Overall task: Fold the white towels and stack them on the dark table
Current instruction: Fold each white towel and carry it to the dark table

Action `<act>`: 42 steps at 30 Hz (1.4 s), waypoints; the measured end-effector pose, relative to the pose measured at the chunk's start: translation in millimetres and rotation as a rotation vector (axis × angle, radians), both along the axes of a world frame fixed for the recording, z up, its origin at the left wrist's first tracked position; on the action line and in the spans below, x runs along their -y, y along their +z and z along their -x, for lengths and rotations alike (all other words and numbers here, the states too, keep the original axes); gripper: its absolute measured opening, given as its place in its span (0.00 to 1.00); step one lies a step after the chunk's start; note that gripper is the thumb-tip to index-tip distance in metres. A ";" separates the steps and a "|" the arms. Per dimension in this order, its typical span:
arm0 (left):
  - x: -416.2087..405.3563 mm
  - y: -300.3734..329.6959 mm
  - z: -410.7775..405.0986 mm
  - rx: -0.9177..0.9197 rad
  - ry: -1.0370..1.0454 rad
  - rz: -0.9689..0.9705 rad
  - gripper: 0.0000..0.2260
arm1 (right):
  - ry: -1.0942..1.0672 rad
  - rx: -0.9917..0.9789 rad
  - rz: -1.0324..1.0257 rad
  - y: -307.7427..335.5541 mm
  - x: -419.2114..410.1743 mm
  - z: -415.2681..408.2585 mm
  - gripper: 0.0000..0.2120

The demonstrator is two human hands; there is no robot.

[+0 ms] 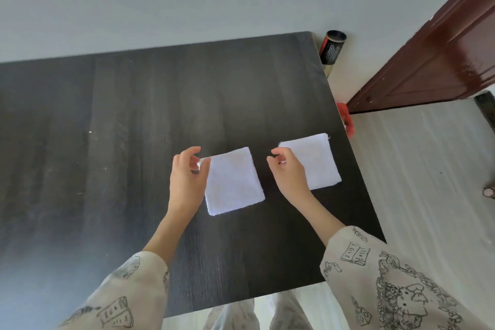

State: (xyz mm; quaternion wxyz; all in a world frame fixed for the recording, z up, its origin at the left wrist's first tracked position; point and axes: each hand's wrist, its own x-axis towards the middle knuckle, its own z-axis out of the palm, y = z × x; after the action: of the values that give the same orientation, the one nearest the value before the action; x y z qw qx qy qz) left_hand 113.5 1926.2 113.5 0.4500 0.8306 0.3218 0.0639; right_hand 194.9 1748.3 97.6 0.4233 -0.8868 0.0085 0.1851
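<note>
Your left hand (187, 179) fingers loosely curled beside the near folded towel (233, 182), your right hand (288, 171) likewise empty by the far towel (313, 161), both flat on the dark counter (120, 128).

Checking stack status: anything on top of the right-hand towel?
No second towel on the right towel; only the right hand overlaps its near-left corner. The other towel lies apart, on the table. The covered corner is hidden.

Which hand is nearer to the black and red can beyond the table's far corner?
Right. The right hand hovers by the right towel, on the can's side of the table; the left hand is farther, at the left towel.
</note>
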 end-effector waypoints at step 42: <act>1146.4 93.0 96.8 0.188 -1.845 0.168 0.07 | -1.450 0.321 -0.193 139.1 1057.6 399.4 0.07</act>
State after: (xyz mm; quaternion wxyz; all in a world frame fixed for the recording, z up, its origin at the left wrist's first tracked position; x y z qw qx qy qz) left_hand 16.7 779.8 206.5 0.4055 0.7139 -0.5000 -0.2756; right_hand -204.6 690.7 236.7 0.5112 -0.6337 0.5127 -0.2723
